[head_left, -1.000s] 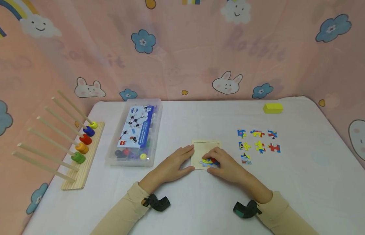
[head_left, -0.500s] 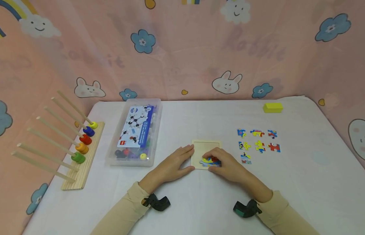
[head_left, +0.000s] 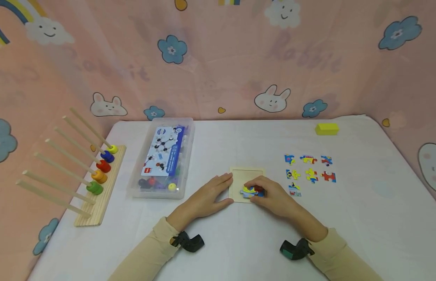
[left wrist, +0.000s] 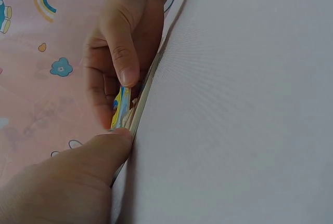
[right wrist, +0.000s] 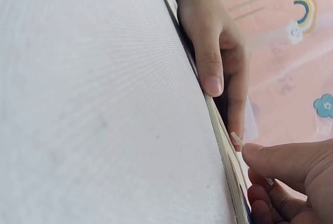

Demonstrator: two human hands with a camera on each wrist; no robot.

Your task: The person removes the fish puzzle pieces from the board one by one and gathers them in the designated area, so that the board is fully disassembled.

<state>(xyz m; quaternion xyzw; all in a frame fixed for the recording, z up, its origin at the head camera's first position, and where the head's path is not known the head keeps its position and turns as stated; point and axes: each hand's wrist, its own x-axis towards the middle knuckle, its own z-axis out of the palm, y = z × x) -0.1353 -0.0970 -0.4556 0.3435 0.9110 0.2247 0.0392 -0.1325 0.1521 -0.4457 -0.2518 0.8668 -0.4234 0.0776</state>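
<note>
My right hand (head_left: 275,199) pinches a blue and yellow puzzle piece (head_left: 246,192) between thumb and fingers, over the lower right part of a wooden puzzle tray (head_left: 237,179). In the left wrist view that piece (left wrist: 121,110) stands tilted above the tray's edge, and the right wrist view shows its thin pale edge (right wrist: 237,140) beside my thumb. Red and blue bits show beneath my right fingers, mostly hidden. My left hand (head_left: 211,198) rests against the tray's left side, fingers fairly straight and thumb at the lower corner.
Several loose puzzle pieces (head_left: 311,175) lie in rows right of the tray, with a yellow block (head_left: 326,129) behind them. Left of my hands are a clear plastic box (head_left: 161,156) of coloured balls and a wooden peg stand (head_left: 109,183) with coloured rings.
The puzzle piece in my right fingers has come up slightly and tilted from the tray. My left hand has stayed at the tray's side.
</note>
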